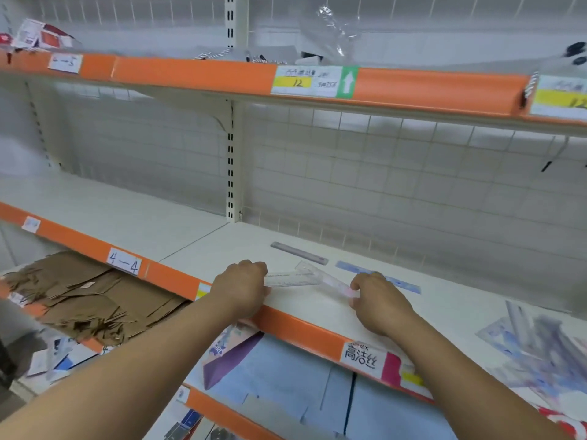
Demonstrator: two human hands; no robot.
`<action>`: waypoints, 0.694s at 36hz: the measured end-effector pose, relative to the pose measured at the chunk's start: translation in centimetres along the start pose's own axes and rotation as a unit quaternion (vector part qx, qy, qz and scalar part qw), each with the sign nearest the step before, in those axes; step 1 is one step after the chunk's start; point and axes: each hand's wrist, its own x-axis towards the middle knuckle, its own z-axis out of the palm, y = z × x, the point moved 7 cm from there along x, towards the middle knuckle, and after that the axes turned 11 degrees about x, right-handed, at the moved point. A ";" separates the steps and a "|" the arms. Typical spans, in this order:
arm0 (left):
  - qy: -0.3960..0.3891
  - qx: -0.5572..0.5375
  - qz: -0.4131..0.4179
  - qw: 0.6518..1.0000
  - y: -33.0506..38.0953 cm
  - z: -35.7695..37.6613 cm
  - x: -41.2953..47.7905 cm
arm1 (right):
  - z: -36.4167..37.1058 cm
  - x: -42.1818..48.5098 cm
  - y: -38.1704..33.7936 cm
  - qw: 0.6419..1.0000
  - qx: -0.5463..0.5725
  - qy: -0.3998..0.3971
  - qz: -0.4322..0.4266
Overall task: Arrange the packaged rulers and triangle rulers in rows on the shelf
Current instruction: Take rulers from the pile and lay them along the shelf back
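The left hand (241,289) is gripping a clear plastic ruler (293,277) by its left end on the white metal shelf (190,236); the right hand (378,301) is pinching a pink-tinted clear ruler (330,281) at its near end.

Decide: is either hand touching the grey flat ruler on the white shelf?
No, the grey flat ruler lies untouched beyond the left hand and right hand, which hold clear plastic rulers.

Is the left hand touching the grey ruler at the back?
Apart. The head view shows bare shelf between the left hand and the grey ruler; the hand grips a clear ruler instead.
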 end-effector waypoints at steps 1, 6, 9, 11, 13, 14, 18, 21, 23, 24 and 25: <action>0.002 0.001 0.001 1.000 -0.1 0.1 0.7 | -0.1 0.7 0.0 1.000 -0.001 0.000 -0.001; -0.004 0.009 0.013 1.000 -0.7 0.8 3.9 | 0.1 3.9 -0.6 1.000 0.011 0.002 -0.020; -0.015 0.011 0.022 1.000 -1.0 1.6 5.8 | 0.7 5.5 -0.6 1.000 0.011 -0.001 -0.020; -0.026 0.012 0.031 0.999 -1.1 2.1 6.8 | 1.1 6.3 -0.3 1.000 0.012 -0.005 -0.015; -0.036 0.014 0.048 0.998 -1.1 2.8 7.6 | 1.3 6.9 0.0 1.000 0.010 -0.010 -0.013; -0.041 0.015 0.059 0.997 -1.0 3.1 7.9 | 1.4 7.0 0.2 1.000 0.010 -0.014 -0.012; -0.054 0.020 0.106 0.993 -0.7 3.8 9.0 | 1.7 7.4 1.7 1.000 0.003 -0.024 0.009; -0.053 0.012 0.131 0.990 -0.4 3.9 10.0 | 1.9 7.4 2.8 0.999 -0.001 -0.029 0.030; -0.053 0.009 0.143 0.988 -0.3 4.0 10.6 | 2.0 7.1 3.5 0.998 0.002 -0.040 0.044; -0.056 0.008 0.150 0.987 -0.2 4.1 10.8 | 2.2 6.9 3.8 0.998 0.005 -0.046 0.049; -0.059 0.010 0.157 0.986 -0.2 4.2 11.0 | 2.3 6.7 4.1 0.997 0.006 -0.051 0.052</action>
